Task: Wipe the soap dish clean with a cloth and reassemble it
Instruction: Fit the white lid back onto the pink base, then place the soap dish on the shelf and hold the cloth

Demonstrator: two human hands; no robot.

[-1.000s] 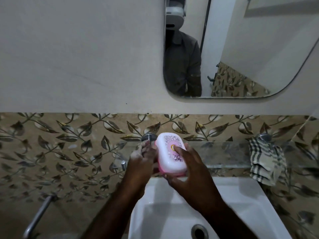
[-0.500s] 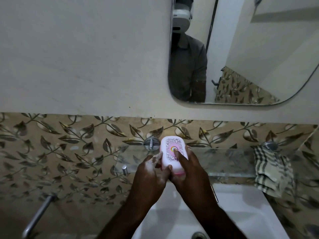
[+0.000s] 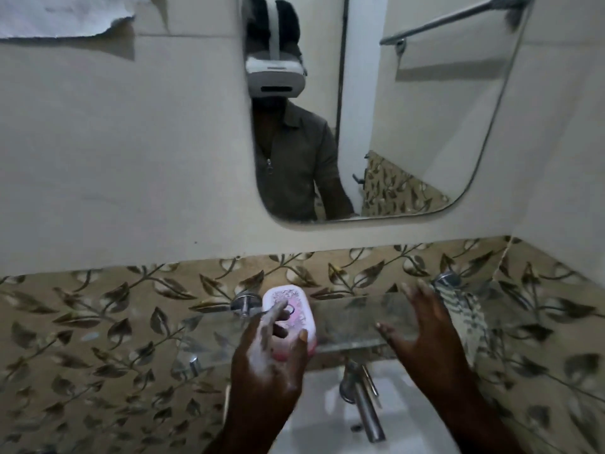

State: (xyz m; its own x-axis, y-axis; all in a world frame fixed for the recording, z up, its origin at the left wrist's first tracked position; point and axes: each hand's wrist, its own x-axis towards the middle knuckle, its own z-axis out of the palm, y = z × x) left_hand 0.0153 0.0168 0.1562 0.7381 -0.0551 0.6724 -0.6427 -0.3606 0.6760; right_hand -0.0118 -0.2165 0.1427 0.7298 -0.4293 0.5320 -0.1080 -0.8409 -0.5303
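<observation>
Person, one, seen directly and by reflection in the mirror [image 3: 425,126].
- Headset [image 3: 275,77]: white, boxy front with a dark slot along its lower edge; a broad white strap [image 3: 274,27] runs over the crown across dark hair.
- Shirt [image 3: 294,165]: dull grey-brown, soft turned-down collar [image 3: 293,117], a short zip [image 3: 269,165] with a small metal pull at the chest.
- Forearms: bare, no sleeve in direct view.
- Left hand [image 3: 265,365]: whitish soapy film over its back and fingers.
- Right hand [image 3: 425,332]: nothing worn on it.
</observation>
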